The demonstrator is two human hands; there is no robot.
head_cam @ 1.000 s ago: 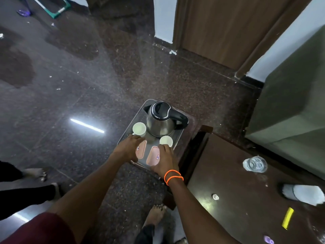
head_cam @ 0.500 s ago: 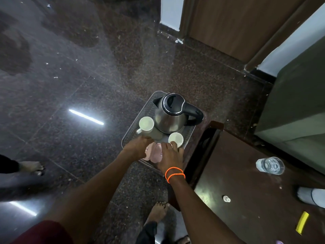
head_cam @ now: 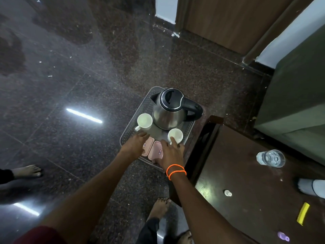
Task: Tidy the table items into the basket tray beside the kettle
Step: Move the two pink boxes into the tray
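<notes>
A grey perforated basket tray [head_cam: 131,128] sits low beside the dark table, holding a steel kettle [head_cam: 168,111] with a black lid and handle. Two white cups stand in it: one [head_cam: 144,121] at the left, one [head_cam: 175,135] at the right front. Two pink lidded boxes lie side by side at the tray's near edge, the left one [head_cam: 147,146] and the right one [head_cam: 157,151]. My left hand [head_cam: 134,146] rests flat on the left box. My right hand [head_cam: 171,153], with orange bands at the wrist, lies over the right box, a finger touching the right cup.
The dark wooden table [head_cam: 255,191] at the right carries a clear glass [head_cam: 270,158], a small white cap [head_cam: 228,193], a yellow strip [head_cam: 302,216], a white object [head_cam: 311,188] and a purple piece [head_cam: 283,236]. Bare feet [head_cam: 160,209] stand on the glossy floor; another person's foot [head_cam: 29,171] is at left.
The two pink boxes have been pushed together at the tray's near edge. My right hand's finger has reached up onto the right cup. The view has tilted closer.
</notes>
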